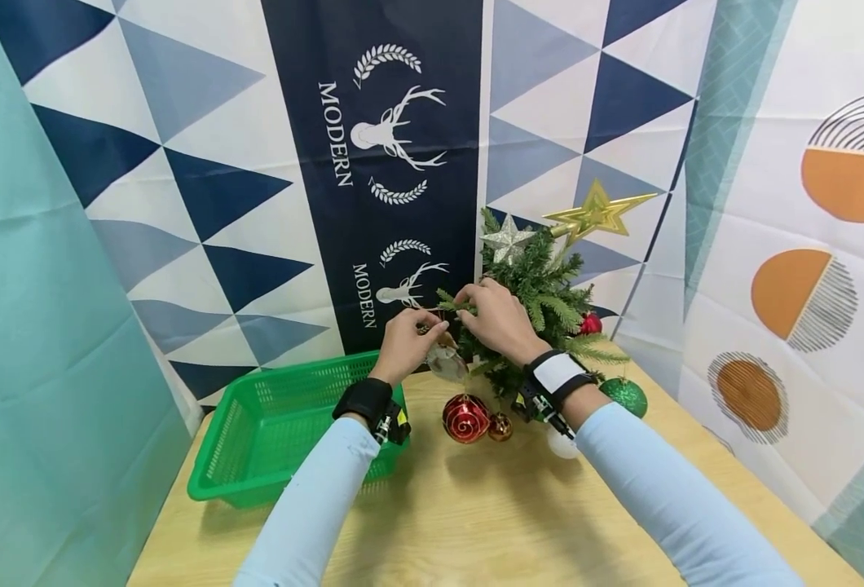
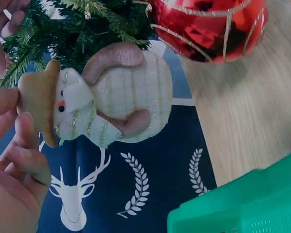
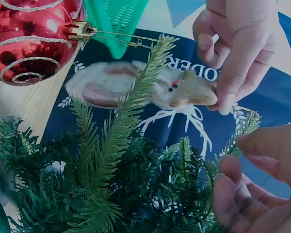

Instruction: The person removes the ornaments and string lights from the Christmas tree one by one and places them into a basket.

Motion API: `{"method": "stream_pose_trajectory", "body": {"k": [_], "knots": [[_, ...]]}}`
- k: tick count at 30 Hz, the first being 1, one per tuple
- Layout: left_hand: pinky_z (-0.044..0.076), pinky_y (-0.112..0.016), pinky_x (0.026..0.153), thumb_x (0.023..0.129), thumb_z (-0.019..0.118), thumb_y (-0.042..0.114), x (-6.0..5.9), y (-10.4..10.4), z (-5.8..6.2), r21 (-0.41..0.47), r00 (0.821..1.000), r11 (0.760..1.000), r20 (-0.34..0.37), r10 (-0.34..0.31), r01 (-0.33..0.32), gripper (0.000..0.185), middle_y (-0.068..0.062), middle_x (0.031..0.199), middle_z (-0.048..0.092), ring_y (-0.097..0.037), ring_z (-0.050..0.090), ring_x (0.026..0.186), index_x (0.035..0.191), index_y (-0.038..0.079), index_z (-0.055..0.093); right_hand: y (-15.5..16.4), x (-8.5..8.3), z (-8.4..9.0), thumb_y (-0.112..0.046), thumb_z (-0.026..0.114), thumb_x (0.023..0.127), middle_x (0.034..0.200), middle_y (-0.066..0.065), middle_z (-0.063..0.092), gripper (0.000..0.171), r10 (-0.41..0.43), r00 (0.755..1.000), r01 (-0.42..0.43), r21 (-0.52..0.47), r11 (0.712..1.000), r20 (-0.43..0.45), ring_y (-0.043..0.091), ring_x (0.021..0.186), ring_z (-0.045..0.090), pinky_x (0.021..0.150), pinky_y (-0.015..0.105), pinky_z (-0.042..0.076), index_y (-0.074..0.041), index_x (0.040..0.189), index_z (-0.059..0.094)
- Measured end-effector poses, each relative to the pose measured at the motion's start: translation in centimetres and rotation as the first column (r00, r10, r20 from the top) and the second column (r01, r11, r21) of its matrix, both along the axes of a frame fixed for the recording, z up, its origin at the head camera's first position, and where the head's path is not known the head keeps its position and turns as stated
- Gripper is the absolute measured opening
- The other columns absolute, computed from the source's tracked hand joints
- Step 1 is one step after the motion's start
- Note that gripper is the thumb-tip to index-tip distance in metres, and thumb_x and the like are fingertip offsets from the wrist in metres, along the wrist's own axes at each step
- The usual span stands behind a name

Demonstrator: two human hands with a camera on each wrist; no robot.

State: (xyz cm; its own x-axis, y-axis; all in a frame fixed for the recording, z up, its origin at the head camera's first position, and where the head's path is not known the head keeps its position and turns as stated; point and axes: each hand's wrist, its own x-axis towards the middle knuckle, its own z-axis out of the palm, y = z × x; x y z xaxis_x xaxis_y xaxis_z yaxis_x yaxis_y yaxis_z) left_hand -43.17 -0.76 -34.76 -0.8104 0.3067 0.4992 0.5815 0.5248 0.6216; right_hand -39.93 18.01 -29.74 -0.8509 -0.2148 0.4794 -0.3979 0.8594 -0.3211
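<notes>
A flat plush snowman ornament (image 2: 131, 92) with a tan hat, a plaid body and brown arms hangs at the left side of a small artificial Christmas tree (image 1: 538, 289). My left hand (image 1: 406, 344) pinches it at the top of its hat, between thumb and fingers. Close by, my right hand (image 1: 504, 322) pinches a green branch tip (image 3: 250, 127) that points toward the left hand. A thin golden string shows between the hat and that tip in the right wrist view.
A red ball (image 1: 465, 418) and a small gold-brown ball (image 1: 500, 426) hang low at the front. A green ball (image 1: 625, 396) is on the right; a silver star (image 1: 508, 240) and gold star (image 1: 597, 214) are on top. A green plastic basket (image 1: 215, 444) stands left on the wooden table (image 1: 469, 522).
</notes>
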Motion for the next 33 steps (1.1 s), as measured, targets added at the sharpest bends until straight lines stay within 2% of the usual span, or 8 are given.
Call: {"method": "stream_pose_trajectory", "body": {"k": [6, 12, 17, 22, 25, 29, 31, 33], "knots": [[0.049, -0.036, 0.083, 0.105, 0.065, 0.025, -0.1, -0.7, 0.0, 0.028, 1.000, 0.999, -0.017, -0.019, 0.019, 0.017, -0.005, 0.104, 0.067, -0.019, 0.061, 0.094, 0.102, 0.010, 0.074, -0.2, -0.4, -0.4, -0.020, 0.069, 0.102, 0.114, 0.017, 0.062, 0.018, 0.009, 1.000, -0.009, -0.025, 1.000, -0.014, 0.028, 0.099, 0.063, 0.075, 0.042, 0.054, -0.010, 0.117, 0.072], [0.047, -0.034, 0.075, 0.106, 0.063, 0.022, 0.1, -1.6, 0.9, 0.152, 0.997, 0.987, -0.063, -0.041, 0.050, 0.019, -0.005, 0.090, 0.065, -0.019, 0.058, 0.080, 0.104, 0.006, 0.072, -0.4, -0.6, -0.9, -0.020, 0.070, 0.101, 0.110, 0.016, 0.062, 0.013, 0.016, 0.998, -0.020, -0.060, 0.998, -0.068, 0.029, 0.100, 0.065, 0.077, 0.044, 0.055, -0.011, 0.110, 0.072], [0.045, -0.033, 0.074, 0.107, 0.061, 0.024, -0.1, -2.2, 1.9, 0.255, 0.995, 0.963, -0.060, -0.079, 0.092, 0.020, -0.005, 0.090, 0.063, -0.020, 0.057, 0.079, 0.107, 0.007, 0.071, -0.4, -0.8, -1.1, -0.020, 0.069, 0.101, 0.110, 0.016, 0.063, 0.014, -0.005, 0.997, 0.001, -0.055, 0.998, -0.077, 0.028, 0.099, 0.065, 0.075, 0.043, 0.055, -0.011, 0.112, 0.072], [0.047, -0.034, 0.074, 0.106, 0.062, 0.024, 0.3, -3.0, 2.5, 0.254, 0.993, 0.962, -0.089, -0.077, 0.098, 0.020, -0.005, 0.091, 0.064, -0.020, 0.059, 0.079, 0.107, 0.006, 0.071, -0.4, -0.7, -1.1, -0.019, 0.068, 0.101, 0.108, 0.014, 0.062, 0.017, -0.006, 0.996, 0.003, -0.039, 0.999, -0.090, 0.028, 0.095, 0.065, 0.073, 0.043, 0.055, -0.010, 0.116, 0.072], [0.046, -0.030, 0.073, 0.106, 0.062, 0.022, 0.6, -3.6, 2.4, 0.230, 0.991, 0.970, -0.118, -0.056, 0.082, 0.017, -0.004, 0.090, 0.064, -0.016, 0.058, 0.077, 0.105, 0.007, 0.070, -0.6, -0.3, -1.0, -0.016, 0.067, 0.102, 0.111, 0.014, 0.059, 0.024, -0.008, 0.994, 0.002, -0.050, 0.999, -0.112, 0.026, 0.076, 0.061, 0.061, 0.040, 0.050, -0.008, 0.124, 0.069], [0.044, -0.028, 0.069, 0.105, 0.063, 0.021, 0.8, -4.8, 1.8, 0.211, 0.992, 0.977, -0.126, -0.012, 0.039, 0.015, -0.003, 0.086, 0.064, -0.015, 0.056, 0.074, 0.103, 0.008, 0.070, -1.3, 1.0, -1.2, -0.012, 0.064, 0.102, 0.133, 0.023, 0.047, 0.041, -0.026, 0.978, 0.006, -0.101, 0.995, -0.205, 0.020, 0.051, 0.045, 0.048, 0.035, 0.039, -0.005, 0.141, 0.057], [0.044, -0.032, 0.068, 0.105, 0.064, 0.023, 0.8, -5.6, 1.4, 0.213, 0.993, 0.977, -0.118, 0.005, 0.021, 0.017, -0.006, 0.086, 0.065, -0.020, 0.057, 0.074, 0.103, 0.008, 0.071, -1.9, 2.1, -1.6, -0.011, 0.065, 0.101, 0.137, 0.024, 0.042, 0.044, -0.017, 0.969, -0.019, -0.141, 0.990, -0.248, 0.016, 0.049, 0.043, 0.045, 0.031, 0.039, -0.005, 0.143, 0.054], [0.044, -0.036, 0.068, 0.105, 0.064, 0.029, 0.4, -6.7, 0.5, 0.227, 0.992, 0.974, -0.128, 0.007, 0.023, 0.021, -0.007, 0.087, 0.066, -0.024, 0.057, 0.074, 0.104, 0.009, 0.071, -2.8, 3.5, -2.2, -0.009, 0.067, 0.100, 0.133, 0.021, 0.046, 0.039, 0.029, 0.960, -0.077, -0.164, 0.983, -0.278, 0.014, 0.057, 0.049, 0.049, 0.027, 0.045, -0.003, 0.137, 0.057]]}}
